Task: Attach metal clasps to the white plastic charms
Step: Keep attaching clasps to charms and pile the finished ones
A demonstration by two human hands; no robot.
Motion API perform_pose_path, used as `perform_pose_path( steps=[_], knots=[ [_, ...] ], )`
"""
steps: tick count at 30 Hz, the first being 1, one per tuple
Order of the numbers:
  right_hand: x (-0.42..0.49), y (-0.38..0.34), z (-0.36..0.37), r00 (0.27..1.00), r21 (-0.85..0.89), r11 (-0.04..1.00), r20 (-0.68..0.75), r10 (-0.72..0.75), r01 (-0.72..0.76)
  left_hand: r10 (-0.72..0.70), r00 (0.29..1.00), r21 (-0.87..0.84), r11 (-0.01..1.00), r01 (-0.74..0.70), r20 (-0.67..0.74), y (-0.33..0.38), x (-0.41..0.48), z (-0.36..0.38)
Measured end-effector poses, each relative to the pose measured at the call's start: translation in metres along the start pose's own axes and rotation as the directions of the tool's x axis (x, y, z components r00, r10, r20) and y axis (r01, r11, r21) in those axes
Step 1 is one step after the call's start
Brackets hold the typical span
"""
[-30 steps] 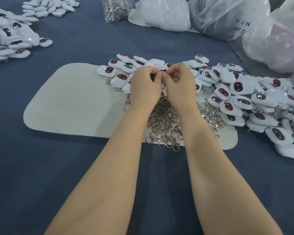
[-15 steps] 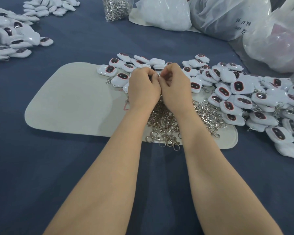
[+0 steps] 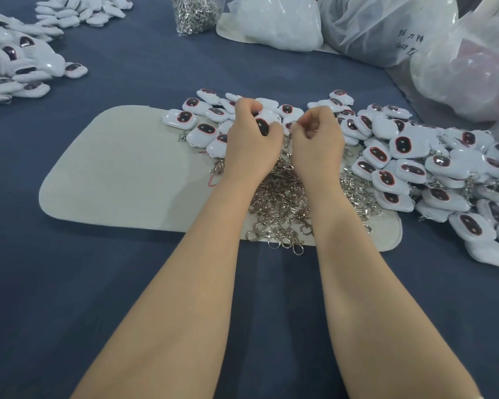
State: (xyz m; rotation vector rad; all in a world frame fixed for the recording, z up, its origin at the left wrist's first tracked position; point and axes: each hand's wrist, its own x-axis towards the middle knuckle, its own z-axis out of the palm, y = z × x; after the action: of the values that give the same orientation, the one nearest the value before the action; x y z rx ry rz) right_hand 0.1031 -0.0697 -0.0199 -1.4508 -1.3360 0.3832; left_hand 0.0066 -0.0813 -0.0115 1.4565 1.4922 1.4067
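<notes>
My left hand (image 3: 249, 142) grips a white plastic charm (image 3: 264, 122) with a dark oval face, held above the pad's far edge. My right hand (image 3: 317, 139) sits just to its right, fingers pinched on a metal clasp (image 3: 289, 139) whose chain hangs down between the hands. A heap of loose metal clasps (image 3: 280, 208) lies under my wrists on the pale felt pad (image 3: 121, 174). White charms (image 3: 409, 165) spread in a band from the pad's far edge to the right.
More white charms are piled at the far left (image 3: 15, 67) and back left (image 3: 78, 10). A clear bag of clasps (image 3: 195, 12) and big plastic bags (image 3: 386, 27) stand at the back and right. Blue cloth (image 3: 69, 298) covers the table.
My hands were pressed together; now they have drawn slightly apart, the left holding the charm in plain sight and the right pulling the clasp to the right.
</notes>
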Motion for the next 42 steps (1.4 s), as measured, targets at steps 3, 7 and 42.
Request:
perform_pose_path(
  steps=[3,7,42],
  knots=[
    [-0.0007,0.001,0.0006,1.0,-0.013,1.0,0.001,-0.001,0.001,-0.057,0.997,-0.028,0.998,0.058,0.049,0.0011,0.0002,0.0008],
    [-0.0006,0.0002,0.0013,1.0,-0.024,1.0,0.006,-0.012,0.012,-0.057,0.992,-0.068,0.996,0.065,0.112,-0.0005,-0.0014,0.0011],
    [-0.0082,-0.0048,0.0059,0.986,-0.143,0.979,0.106,-0.13,0.144,0.065,0.996,-0.026,0.998,-0.064,0.056,-0.0057,0.0007,-0.0009]
  ],
)
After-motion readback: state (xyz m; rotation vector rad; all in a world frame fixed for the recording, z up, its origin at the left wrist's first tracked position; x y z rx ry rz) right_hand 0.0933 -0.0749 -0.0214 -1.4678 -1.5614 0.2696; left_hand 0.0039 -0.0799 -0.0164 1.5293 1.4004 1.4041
